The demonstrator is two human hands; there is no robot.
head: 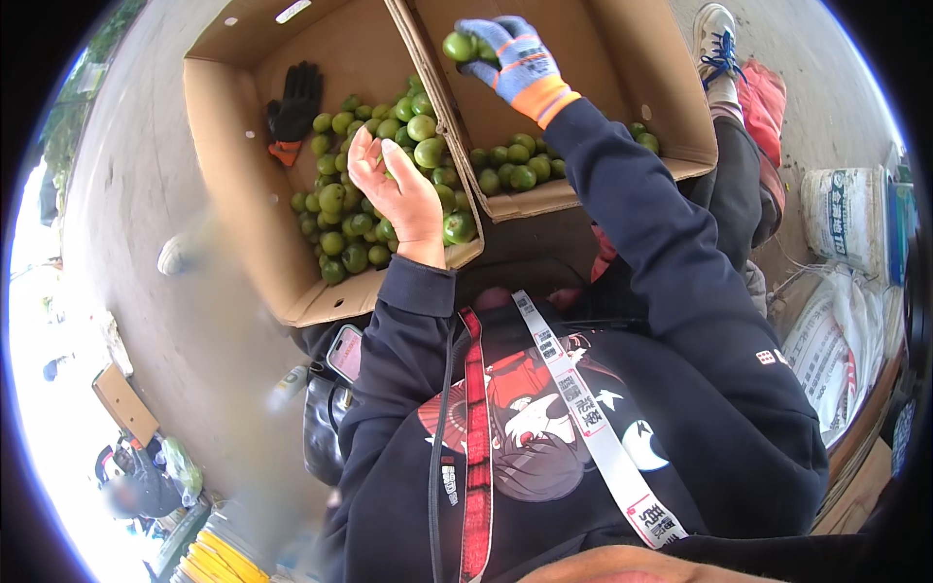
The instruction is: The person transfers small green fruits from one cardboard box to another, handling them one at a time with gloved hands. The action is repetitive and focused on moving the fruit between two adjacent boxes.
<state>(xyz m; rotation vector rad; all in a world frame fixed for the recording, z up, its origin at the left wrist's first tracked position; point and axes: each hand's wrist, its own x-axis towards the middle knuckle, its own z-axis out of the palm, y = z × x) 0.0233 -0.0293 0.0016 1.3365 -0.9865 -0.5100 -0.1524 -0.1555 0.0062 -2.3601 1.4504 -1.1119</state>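
My bare left hand (399, 191) hovers, fingers loosely curled and apart, over a heap of round green fruit (357, 226) in the left cardboard box (233, 189). Nothing shows in its grasp. My right hand (516, 62) wears a blue knit glove with an orange cuff and dark-coated fingers. Between thumb and fingers it grips at least two green fruits (459, 47), raised above the right cardboard box (627, 65). Inside that box, more green fruit (521, 164) lies along the near side. A dark glove (295, 109) with an orange cuff rests in the left box.
A white bucket (842, 215) and a white printed sack (831, 357) stand to the right. My sneaker (714, 36) is beside the right box. A phone (345, 353) and a black bag (321, 430) are at my left side. Another person (138, 477) is at lower left.
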